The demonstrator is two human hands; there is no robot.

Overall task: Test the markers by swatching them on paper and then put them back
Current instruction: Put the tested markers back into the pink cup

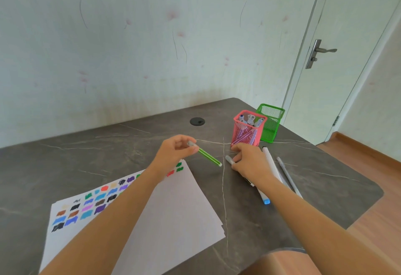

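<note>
Your left hand (pixel 175 151) grips a green marker (pixel 209 157) over the desk (pixel 86 162); your right hand (pixel 249 163) pinches a grey cap (pixel 229 159) nearby.

A dark grey table (pixel 108 162) with pale veins. Front left lies a paper (pixel 173 220) stack, colour swatches along its left edge. Far right stand a pink mesh cup (pixel 247 131) and a green mesh cup (pixel 270 127), just beside each other. Nearer, a white marker (pixel 272 166) and a grey pen (pixel 289 177) lie flat. A black grommet (pixel 197 121) sits at the back.
</note>
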